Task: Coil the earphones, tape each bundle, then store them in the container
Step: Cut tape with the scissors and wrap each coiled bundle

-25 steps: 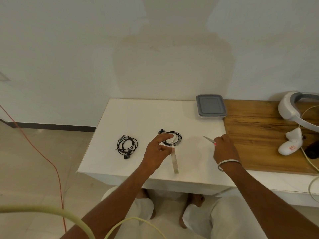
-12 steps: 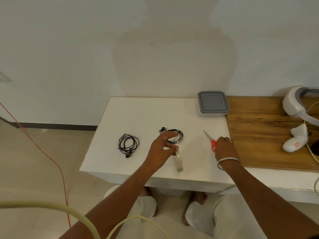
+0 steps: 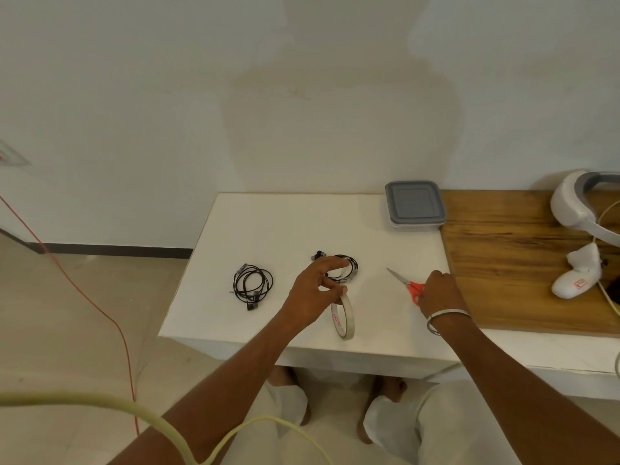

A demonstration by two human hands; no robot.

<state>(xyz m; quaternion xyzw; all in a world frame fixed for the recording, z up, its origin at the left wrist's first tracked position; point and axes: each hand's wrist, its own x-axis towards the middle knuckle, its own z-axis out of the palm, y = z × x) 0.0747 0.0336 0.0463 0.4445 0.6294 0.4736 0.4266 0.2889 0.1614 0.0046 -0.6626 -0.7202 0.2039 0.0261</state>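
Earphones (image 3: 345,270) beyond left hand (image 3: 315,290) pinching tape roll (image 3: 343,317); right hand (image 3: 436,292) grips scissors (image 3: 407,285).

A white headset (image 3: 580,203) lies at the far right of the wooden board (image 3: 510,263), with a white controller (image 3: 578,276) just in front of it. A thin red cable (image 3: 84,297) trails across the tiled floor (image 3: 67,330) left of the surface (image 3: 268,223).

White bench (image 3: 285,223) against a plain off-white wall (image 3: 167,95), faint stain patch, possibly repaint. Wood board (image 3: 520,263) on the right. Beige tile floor (image 3: 67,313), dark skirting (image 3: 117,249).
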